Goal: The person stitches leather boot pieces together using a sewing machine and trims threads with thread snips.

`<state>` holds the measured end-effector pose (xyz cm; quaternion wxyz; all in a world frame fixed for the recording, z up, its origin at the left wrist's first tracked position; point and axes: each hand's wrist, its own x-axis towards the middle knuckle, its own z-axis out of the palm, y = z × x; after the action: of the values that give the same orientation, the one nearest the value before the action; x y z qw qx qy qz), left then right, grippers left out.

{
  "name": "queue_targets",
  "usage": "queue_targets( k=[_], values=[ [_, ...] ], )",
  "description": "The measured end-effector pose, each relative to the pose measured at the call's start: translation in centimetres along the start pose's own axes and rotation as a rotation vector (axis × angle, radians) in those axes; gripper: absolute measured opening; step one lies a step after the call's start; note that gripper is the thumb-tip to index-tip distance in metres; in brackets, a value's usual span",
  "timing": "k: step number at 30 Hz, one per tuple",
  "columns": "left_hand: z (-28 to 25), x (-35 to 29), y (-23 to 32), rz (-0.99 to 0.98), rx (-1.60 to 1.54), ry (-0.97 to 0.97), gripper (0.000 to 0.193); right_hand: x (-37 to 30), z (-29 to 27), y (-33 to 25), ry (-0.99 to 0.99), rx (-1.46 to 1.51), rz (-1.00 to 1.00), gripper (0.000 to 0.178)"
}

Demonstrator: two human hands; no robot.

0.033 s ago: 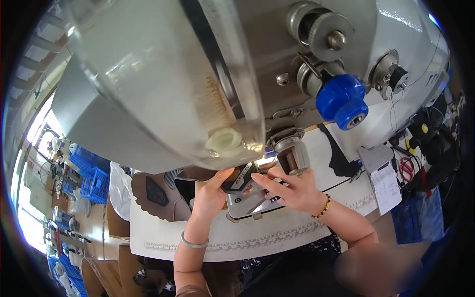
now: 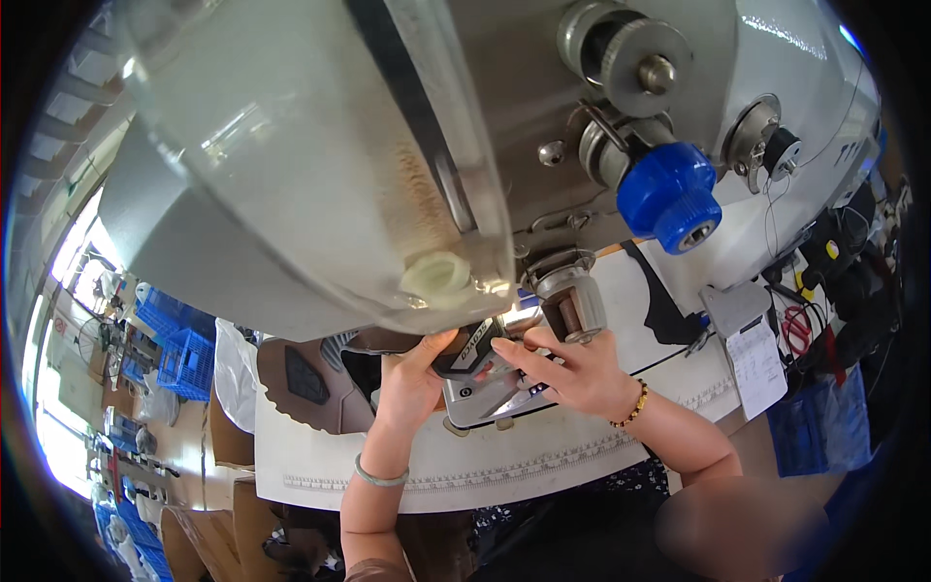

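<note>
My left hand (image 2: 411, 383) grips a dark shoe upper (image 2: 388, 339) at the sewing machine's narrow work arm, thumb on top and the other fingers mostly hidden. A dark patch with pale lettering (image 2: 472, 347) lies just beyond the thumb. From the other side my right hand (image 2: 580, 378) reaches in, its fingertips closed at the patch's right edge. Below those fingertips shows a pointed silver shape (image 2: 504, 400); I cannot tell whether I hold it. The sewing machine's head (image 2: 543, 87) and its clear shield (image 2: 310, 194) loom over both hands and hide the needle.
A brown-grey upper part (image 2: 325, 393) spreads left on the white table (image 2: 582, 441), which bears a ruler strip. A blue knob (image 2: 669, 199) juts from the machine. Right are a black cut piece (image 2: 664, 301) and a paper sheet (image 2: 756, 373). Blue crates (image 2: 184, 364) stand far left.
</note>
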<state>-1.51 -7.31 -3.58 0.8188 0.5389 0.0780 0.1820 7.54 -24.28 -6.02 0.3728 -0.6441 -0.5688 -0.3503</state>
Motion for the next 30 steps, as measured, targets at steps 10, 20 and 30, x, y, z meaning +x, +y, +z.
queue_targets(
  k=[10, 20, 30],
  values=[
    [-0.7, 0.7, 0.6, -0.026, -0.078, -0.107, 0.027, 0.0, 0.1, -0.5, -0.001, 0.003, -0.003, 0.053],
    [-1.7, 1.5, 0.0, -0.062, -0.1, -0.06, 0.026, 0.0, 0.0, -1.1, -0.11, -0.042, 0.076, 0.053],
    [-2.1, 2.5, 0.8, -0.062, -0.14, -0.19, 0.02, 0.4, 0.8, -1.6, -0.091, -0.062, 0.092, 0.065]
  ],
)
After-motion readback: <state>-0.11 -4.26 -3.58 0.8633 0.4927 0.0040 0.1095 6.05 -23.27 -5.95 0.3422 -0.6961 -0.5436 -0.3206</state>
